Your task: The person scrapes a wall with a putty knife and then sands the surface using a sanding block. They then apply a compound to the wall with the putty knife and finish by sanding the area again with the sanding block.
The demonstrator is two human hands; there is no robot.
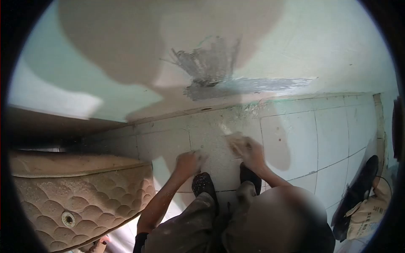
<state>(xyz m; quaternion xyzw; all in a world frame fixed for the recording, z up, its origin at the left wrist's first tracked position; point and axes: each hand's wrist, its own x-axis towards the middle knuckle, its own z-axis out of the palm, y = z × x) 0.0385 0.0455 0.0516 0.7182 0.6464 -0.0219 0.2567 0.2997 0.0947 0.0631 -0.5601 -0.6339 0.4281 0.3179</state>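
My right hand (252,152) is closed around a flat, light-brown object (236,144), possibly a brush or scraper, held low over the tiled floor (223,158); a pale blade or streak shows beyond it. To its left, my left hand (190,162) hangs near my shoe, its fingers curled and blurred, and anything in them cannot be made out. Beyond both hands rises the pale green wall (295,50), with a grey scratched patch (211,63) and a grey strip along its lower part. Specks of debris lie on the tiles by the wall.
A quilted brown mattress (84,198) stands at the lower left. My dark shoes (203,183) are on the tiles below the hands. At the right lie a black item (358,189) and a beige printed bag (367,215) near the side wall.
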